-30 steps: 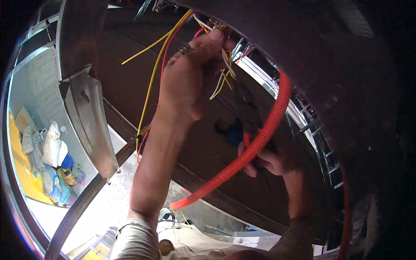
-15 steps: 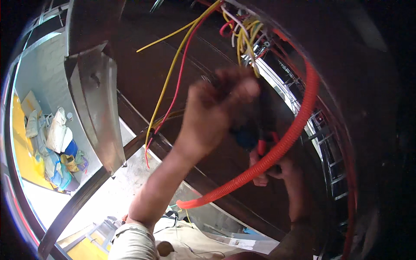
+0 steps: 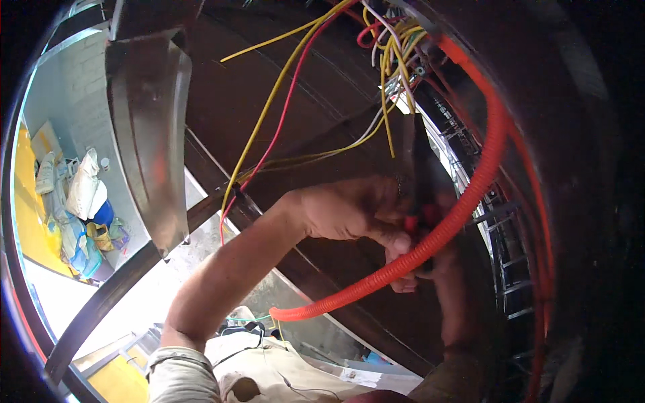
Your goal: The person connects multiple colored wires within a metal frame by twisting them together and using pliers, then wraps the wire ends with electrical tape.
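Observation:
My left hand (image 3: 342,213) is bent toward my right, with its fingers curled in front of the dark panel. Its thumb lies beside the red handles of a dark pair of pliers (image 3: 411,221); what its fingertips hold is hidden in shadow. My right hand (image 3: 440,269) is closed around the pliers, partly covered by an orange corrugated conduit (image 3: 383,275) that curves across in front of it. Above both hands hangs a bundle of yellow, white and red wires (image 3: 396,50). A long yellow wire (image 3: 272,94) and a red wire (image 3: 285,101) droop to the left.
A bent metal sheet (image 3: 149,141) hangs at left, near a dark beam (image 3: 127,285). Bags and sacks (image 3: 91,195) lie beyond it. A ladder-like metal tray (image 3: 510,262) runs along the right side.
My left hand has come down from the hanging wires toward the pliers and my right hand. The view has shifted slightly; a yellow wire end now hangs clear above my hands.

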